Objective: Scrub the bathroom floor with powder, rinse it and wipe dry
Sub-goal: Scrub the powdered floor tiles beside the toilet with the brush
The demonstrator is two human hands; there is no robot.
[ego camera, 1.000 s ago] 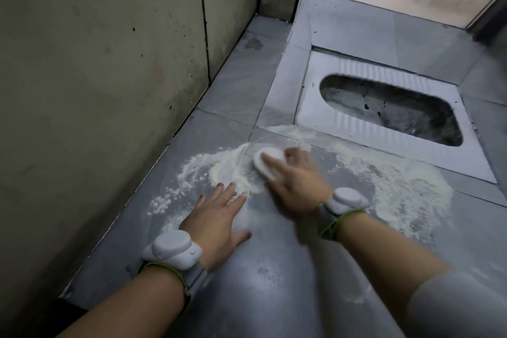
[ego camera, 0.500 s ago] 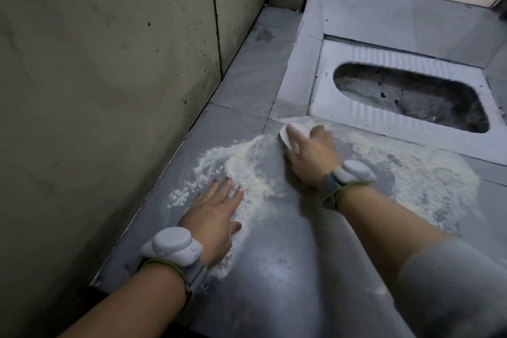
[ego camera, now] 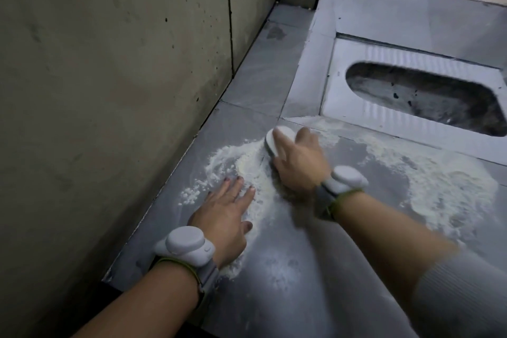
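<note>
My right hand (ego camera: 300, 164) pushed scrub brush (ego camera: 277, 141) farther up, now near squat-pan (ego camera: 356, 118) corner, fingers curled round it. Left hand (ego camera: 225, 217) flat, fingers straight, bracing on floor (ego camera: 315, 282). Powder (ego camera: 247, 164) heap lies left of brush, unscrubbed patch far right.

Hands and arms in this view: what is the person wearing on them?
Left hand and right hand are bare. Each wrist carries a rounded white device on a grey strap edged in yellow-green. A light grey ribbed sleeve covers the right upper forearm.
</note>
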